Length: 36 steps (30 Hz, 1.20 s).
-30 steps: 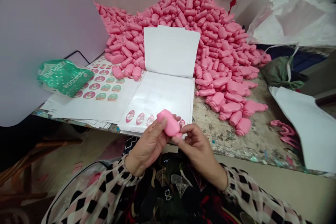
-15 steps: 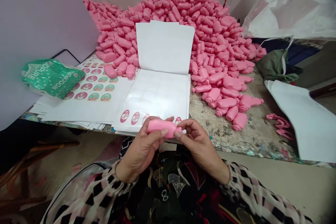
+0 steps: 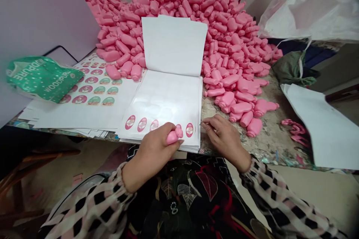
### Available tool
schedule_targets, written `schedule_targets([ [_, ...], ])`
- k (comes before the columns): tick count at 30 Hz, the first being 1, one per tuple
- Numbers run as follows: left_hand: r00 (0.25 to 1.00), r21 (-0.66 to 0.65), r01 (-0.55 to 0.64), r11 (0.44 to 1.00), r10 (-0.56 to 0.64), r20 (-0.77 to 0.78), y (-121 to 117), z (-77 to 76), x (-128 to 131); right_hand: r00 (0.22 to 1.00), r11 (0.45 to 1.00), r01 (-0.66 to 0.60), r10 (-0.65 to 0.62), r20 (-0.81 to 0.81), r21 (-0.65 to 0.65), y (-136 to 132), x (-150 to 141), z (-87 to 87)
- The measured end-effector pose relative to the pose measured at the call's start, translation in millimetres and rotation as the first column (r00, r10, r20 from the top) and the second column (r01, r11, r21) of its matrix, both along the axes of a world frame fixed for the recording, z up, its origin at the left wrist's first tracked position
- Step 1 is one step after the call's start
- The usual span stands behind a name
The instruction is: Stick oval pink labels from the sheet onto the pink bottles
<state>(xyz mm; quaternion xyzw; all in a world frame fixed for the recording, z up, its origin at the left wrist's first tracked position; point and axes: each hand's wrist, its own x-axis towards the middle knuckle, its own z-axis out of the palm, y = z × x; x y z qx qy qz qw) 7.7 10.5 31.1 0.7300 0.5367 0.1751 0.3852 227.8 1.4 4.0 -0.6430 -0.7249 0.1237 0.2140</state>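
My left hand [image 3: 154,151] is closed around a small pink plastic bottle [image 3: 172,137], whose neck end points up and to the right. It hovers over the lower edge of a sheet of oval pink stickers [image 3: 165,99], covering part of the bottom row. An oval sticker [image 3: 189,130] shows at the sheet's lower right corner. My right hand [image 3: 224,136] is just right of that sheet, thumb and forefinger pinched close to its edge. Whether anything small sits in that pinch, I cannot make out. White backing paper [image 3: 174,44] stands folded up behind the sheet.
A big heap of pink bottles [image 3: 193,0] fills the back of the table and spills right. On the left lie more sticker sheets [image 3: 98,114] and a green bag [image 3: 45,78]. Loose white paper [image 3: 322,130] and pink scraps [image 3: 297,131] lie at right.
Both hands held the bottle before; my right hand has let go and moved right to the sheet's edge. My left hand has turned the bottle, so its neck now faces me. The view shifted slightly.
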Motion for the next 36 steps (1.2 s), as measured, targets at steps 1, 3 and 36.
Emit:
schedule_targets([
  [1,0.993,0.097,0.05,0.994,-0.039,-0.111,4,-1.4,2,0.997,1.0,-0.006,0.004,0.079,0.024,3,1,-1.5],
  [3,0.96,0.202,0.156,0.967,-0.1,-0.263,11,-6.6,7,0.985,0.999,-0.03,0.023,0.171,0.042,6,0,-3.6],
  [36,0.837,0.192,0.333,0.923,-0.195,-0.512,22,-23.0,18,0.968,0.998,-0.049,0.054,0.246,-0.027,9,-9,-4.9],
])
